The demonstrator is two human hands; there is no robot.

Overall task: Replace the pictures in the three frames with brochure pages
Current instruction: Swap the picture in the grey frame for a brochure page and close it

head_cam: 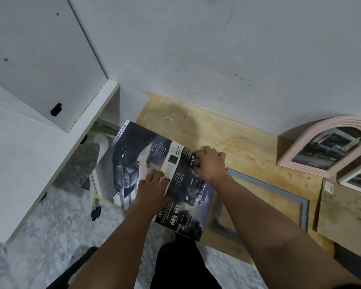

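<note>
A car brochure (133, 163) lies open across the left end of the wooden table (248, 147), its left part overhanging the edge. My left hand (152, 190) presses flat on the brochure near its fold. My right hand (209, 163) grips the far edge of the right-hand page, fingers curled over it. A blue-grey rectangular frame (296, 197) lies flat under my right forearm, showing bare wood inside. A pink arched frame (325, 149) with a picture leans against the wall at the right. A white frame (356, 180) with a picture shows at the right edge.
A white desk (29, 159) stands at the left with a white panel leaning on it. An office chair base and castor (96, 211) sit on the marbled floor below. A cardboard-coloured box (342, 211) is on the table's right part. The grey wall is close behind.
</note>
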